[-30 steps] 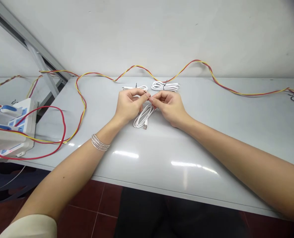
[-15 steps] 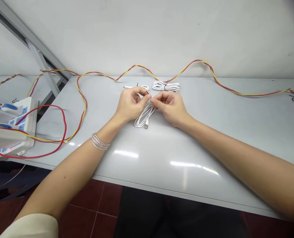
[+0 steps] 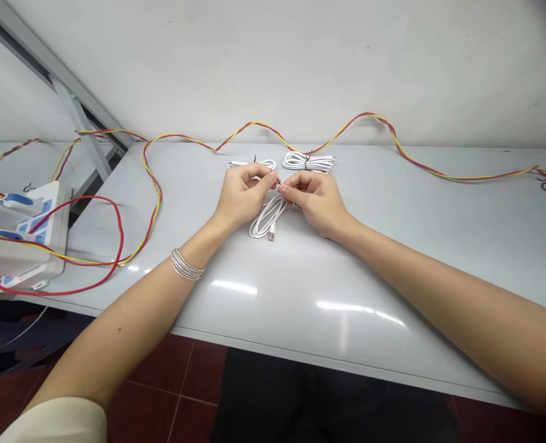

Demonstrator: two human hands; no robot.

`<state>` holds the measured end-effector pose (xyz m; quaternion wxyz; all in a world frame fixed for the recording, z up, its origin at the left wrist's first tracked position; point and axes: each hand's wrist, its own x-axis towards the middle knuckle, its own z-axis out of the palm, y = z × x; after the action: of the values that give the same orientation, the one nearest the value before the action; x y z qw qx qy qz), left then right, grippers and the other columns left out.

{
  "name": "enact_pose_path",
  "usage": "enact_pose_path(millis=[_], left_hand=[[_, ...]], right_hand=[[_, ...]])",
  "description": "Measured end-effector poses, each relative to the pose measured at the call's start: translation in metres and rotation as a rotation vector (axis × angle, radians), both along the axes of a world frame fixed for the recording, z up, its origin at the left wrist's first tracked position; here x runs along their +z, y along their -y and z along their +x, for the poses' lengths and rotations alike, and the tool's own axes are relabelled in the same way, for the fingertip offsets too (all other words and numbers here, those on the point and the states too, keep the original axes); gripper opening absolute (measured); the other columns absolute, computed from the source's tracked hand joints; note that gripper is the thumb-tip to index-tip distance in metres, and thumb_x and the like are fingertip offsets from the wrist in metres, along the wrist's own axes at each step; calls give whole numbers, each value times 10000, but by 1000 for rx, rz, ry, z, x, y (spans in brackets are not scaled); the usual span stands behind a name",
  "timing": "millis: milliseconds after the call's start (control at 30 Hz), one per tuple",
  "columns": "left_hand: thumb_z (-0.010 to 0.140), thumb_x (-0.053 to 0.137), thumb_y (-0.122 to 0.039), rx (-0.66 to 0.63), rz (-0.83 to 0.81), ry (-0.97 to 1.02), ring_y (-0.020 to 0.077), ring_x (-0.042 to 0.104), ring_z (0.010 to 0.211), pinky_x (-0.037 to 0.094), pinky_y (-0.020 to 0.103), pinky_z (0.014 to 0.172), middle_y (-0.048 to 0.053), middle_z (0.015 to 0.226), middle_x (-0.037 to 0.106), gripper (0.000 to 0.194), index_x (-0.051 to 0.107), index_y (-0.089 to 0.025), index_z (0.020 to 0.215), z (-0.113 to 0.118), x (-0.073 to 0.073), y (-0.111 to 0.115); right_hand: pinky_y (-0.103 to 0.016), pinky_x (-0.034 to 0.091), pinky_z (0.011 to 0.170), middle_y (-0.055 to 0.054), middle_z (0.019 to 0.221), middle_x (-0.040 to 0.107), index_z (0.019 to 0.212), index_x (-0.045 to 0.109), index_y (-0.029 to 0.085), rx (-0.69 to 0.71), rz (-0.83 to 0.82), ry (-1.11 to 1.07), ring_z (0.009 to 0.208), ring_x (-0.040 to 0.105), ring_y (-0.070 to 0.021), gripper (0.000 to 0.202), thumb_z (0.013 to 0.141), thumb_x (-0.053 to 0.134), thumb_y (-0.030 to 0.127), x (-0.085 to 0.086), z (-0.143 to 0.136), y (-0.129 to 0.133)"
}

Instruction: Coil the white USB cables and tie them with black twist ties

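Logging left to right: one white bundle [image 3: 267,162], upper centre, looks tied. Our left hand [image 3: 241,195] has its grip pinching a dark tie [image 3: 279,181]. The coiled cable [image 3: 267,216] lies mid-frame on the counter [image 3: 282,277]; we judge its tie not yet secured. A second bundle [image 3: 300,160], upper centre, is tied. Our right hand [image 3: 319,200] appears to pinch the same tie.

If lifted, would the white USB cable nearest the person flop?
The white USB cable would probably flop, as it lies in bent loops. It is likely light, being slender. Its metal-tipped plug might dangle, lying at the loops' near end.
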<state>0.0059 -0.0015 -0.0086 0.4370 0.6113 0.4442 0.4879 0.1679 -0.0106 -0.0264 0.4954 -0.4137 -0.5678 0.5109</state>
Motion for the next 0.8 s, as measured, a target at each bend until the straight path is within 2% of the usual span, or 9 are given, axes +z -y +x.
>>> enact_pose_path(millis=[233,400,467,567,700,800], left_hand=[[737,799,-380,-27,-74,50,64,387,413,279,239,408,-42,494,485,276,626,-179,659,2,2,2],[729,768,-312,-82,-292,143,66,370,394,222,221,387,-37,462,446,217,629,-172,638,0,8,3],[734,752,-302,-95,-320,150,61,341,387,203,219,386,-43,455,423,204,630,-171,634,-1,8,2],[760,755,-322,-55,-176,60,65,358,409,257,231,406,-42,475,446,223,627,-171,659,-1,4,0],[772,763,-316,42,132,-119,108,543,565,423,252,530,21,663,643,199,649,-161,724,-2,-5,-2],[798,730,-293,78,250,-231,123,588,603,456,269,576,48,747,696,155,665,-158,763,-3,-10,-4]], right_hand=[[-305,413,657,3,680,604,686,621,183,0,33,24,651,528,-137,148,751,715,277,-1,1,0],[-314,424,679,-3,723,618,725,628,192,15,123,67,692,543,-150,179,779,719,337,0,2,-1],[-315,420,683,-3,732,623,728,633,193,19,130,70,697,538,-150,175,782,715,338,1,3,-2],[-307,409,670,0,711,610,701,621,186,27,102,48,679,519,-140,174,764,735,302,1,3,-2],[-297,393,652,6,673,576,677,610,174,61,34,-31,650,497,-126,186,749,750,274,1,3,-1],[-294,391,652,11,666,572,679,620,173,73,5,-70,647,499,-124,180,745,752,276,2,3,0]])
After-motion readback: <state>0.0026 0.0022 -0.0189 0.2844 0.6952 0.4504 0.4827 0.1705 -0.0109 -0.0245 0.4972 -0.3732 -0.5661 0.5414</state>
